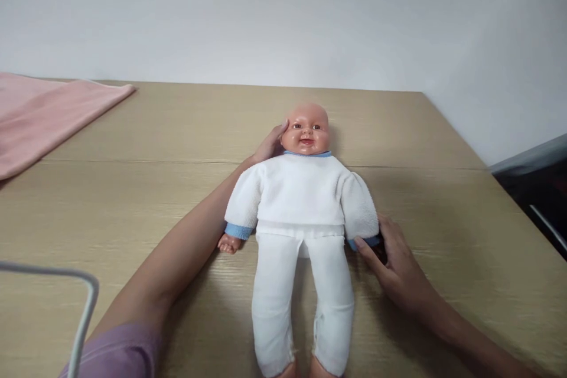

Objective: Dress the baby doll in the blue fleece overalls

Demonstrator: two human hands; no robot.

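Observation:
A baby doll (301, 192) lies face up on the wooden table, its head toward the wall. It wears a white fleece top with blue collar and cuffs, plus white trousers. My left hand (269, 144) cups the side of the doll's head near the neck, with most of its fingers hidden behind the head. At the doll's sleeve end on the right, my right hand (396, 266) has its thumb over the blue cuff and its fingers around the outer side. That doll hand is hidden by my grip. The doll's feet are cut off by the bottom edge.
Pink cloth (57, 112) lies on the table (199, 112) at the far left. A pale bent rod or cable (91, 301) crosses the lower left corner. Beyond the table's right edge is a dark object (538, 183). A white wall (266, 18) rises behind.

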